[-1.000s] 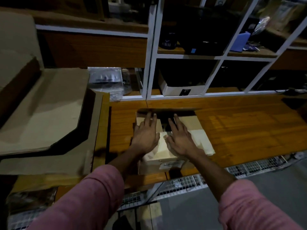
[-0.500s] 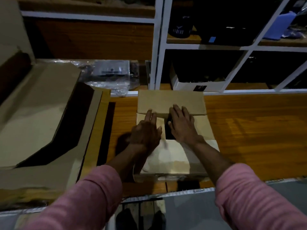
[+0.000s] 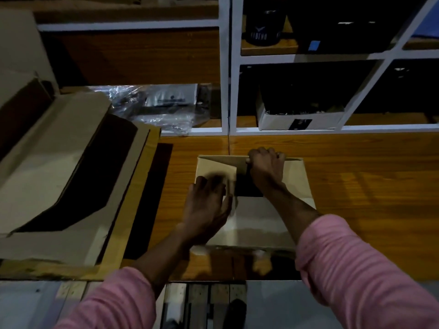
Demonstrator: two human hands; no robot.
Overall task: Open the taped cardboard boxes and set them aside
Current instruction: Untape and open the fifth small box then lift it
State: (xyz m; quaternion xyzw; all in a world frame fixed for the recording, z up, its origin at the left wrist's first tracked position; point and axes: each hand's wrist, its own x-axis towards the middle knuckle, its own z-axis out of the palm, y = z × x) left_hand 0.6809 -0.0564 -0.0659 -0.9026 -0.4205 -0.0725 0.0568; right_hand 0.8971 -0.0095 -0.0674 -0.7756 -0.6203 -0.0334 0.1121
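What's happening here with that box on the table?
A person in pink sleeves is opening a cardboard box on a wooden table. The right hand has its grip curled over the far flap's edge, while the left hand, blurred with motion, rests on the left flap. The top is partly open, with a dark gap showing in the middle. A larger opened cardboard box lies to the left, and white shelving stands behind.

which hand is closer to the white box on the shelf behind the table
Right. The right hand grips the far flap of the cardboard box, just below the white box. The left hand lies lower and further left, on the near flaps.
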